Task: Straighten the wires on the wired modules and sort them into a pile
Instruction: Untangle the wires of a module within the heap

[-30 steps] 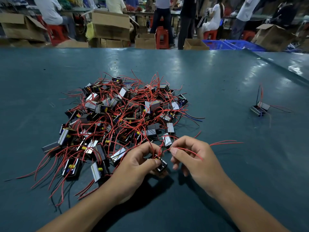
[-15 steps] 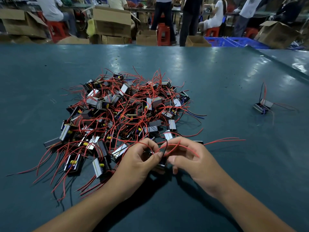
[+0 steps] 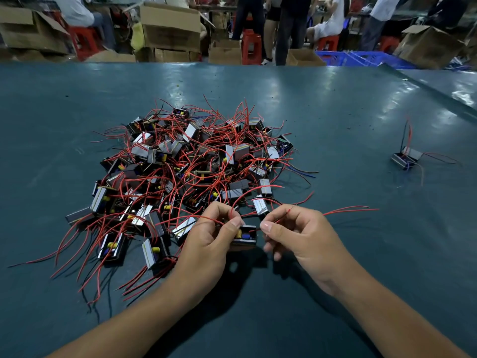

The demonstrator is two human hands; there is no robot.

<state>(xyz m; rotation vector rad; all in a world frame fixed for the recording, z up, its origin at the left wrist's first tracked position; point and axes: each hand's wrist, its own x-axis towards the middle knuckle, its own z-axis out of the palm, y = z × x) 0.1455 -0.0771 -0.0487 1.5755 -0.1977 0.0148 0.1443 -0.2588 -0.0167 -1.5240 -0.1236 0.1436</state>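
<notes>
Your left hand [image 3: 211, 244] grips a module [image 3: 245, 235] at the near edge of the tangled heap [image 3: 191, 171]. Your right hand [image 3: 296, 233], closer a second ago, now pinches its red wire [image 3: 348, 210], drawn out rightward over the table [image 3: 335, 112].

The dark teal table cover [image 3: 335, 112] looks smooth and glossy (it reflects lamps); the small black modules [image 3: 196, 161] have shiny metal sides and matt red plastic-coated wires [image 3: 77, 244].
</notes>
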